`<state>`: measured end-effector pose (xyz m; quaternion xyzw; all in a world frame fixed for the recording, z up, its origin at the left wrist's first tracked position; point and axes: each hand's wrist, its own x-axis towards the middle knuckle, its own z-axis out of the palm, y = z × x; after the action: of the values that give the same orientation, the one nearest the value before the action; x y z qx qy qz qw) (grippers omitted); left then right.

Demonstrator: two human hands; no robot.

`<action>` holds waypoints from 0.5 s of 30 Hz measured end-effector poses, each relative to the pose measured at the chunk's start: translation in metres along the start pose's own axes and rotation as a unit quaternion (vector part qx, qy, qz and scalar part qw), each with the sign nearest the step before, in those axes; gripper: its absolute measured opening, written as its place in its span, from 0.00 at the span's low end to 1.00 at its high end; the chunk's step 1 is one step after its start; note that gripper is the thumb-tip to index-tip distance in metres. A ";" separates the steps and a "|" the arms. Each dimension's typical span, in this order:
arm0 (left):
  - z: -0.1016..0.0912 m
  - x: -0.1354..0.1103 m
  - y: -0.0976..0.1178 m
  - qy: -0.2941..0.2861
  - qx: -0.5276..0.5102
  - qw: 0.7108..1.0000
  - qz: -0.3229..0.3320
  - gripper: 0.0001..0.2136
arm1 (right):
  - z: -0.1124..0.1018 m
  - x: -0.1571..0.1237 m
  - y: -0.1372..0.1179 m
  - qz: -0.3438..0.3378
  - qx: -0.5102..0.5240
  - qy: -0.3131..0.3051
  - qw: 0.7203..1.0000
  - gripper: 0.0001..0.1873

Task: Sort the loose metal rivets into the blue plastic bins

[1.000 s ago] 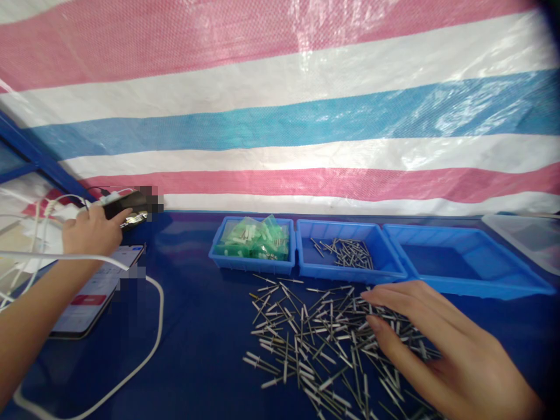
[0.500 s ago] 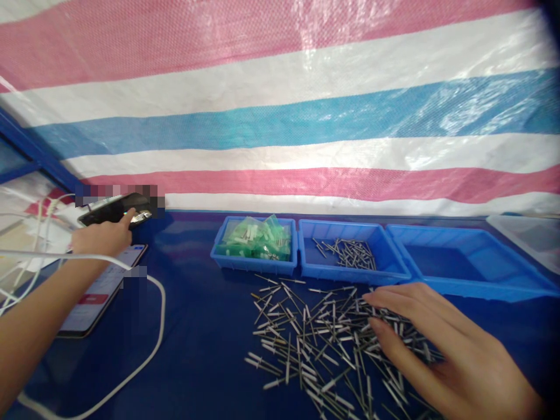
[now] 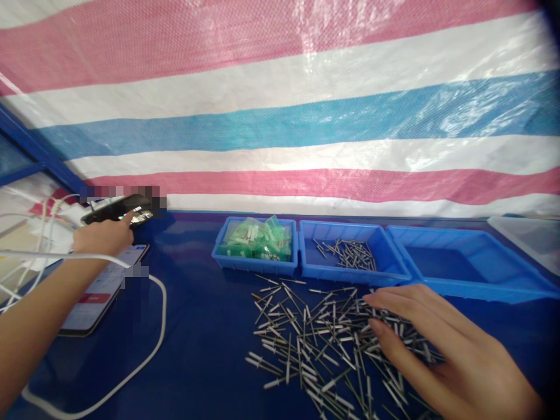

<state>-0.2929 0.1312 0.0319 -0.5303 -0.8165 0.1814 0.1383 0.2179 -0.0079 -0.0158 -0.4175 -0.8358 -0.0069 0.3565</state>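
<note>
Right hand [image 3: 455,344] hides part of rivet pile [image 3: 306,344], itself cut by near edge. Left forearm [image 3: 39,326] covers part of phone [image 3: 85,316]; screen text unreadable. Black device [image 3: 116,210], far left, partly pixelated. Clear plastic [image 3: 531,242] cut off, right.

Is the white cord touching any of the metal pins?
Apart: the head view shows a wide strip of bare blue table between the white cord and the nearest metal pins.

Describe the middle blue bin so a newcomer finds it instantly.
In front of the striped sheet, three blue bins line the dark table. The middle bin, behind the scattered rivets, alone holds loose rivets; its left neighbour holds green packets.
</note>
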 end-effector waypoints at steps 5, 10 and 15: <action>0.000 0.000 0.001 0.002 0.008 1.000 0.005 0.26 | 0.000 0.000 0.000 0.003 0.000 -0.003 1.000 0.13; 0.000 -0.002 0.002 0.006 0.021 1.000 0.003 0.26 | 0.001 -0.001 0.001 0.003 0.007 0.001 1.000 0.12; 0.000 -0.001 0.001 0.007 0.027 1.000 0.009 0.26 | 0.002 -0.002 0.002 0.004 0.004 -0.007 1.000 0.12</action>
<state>-0.2918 0.1304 0.0312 -0.5352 -0.8052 0.2012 0.1571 0.2192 -0.0070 -0.0193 -0.4196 -0.8366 0.0013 0.3522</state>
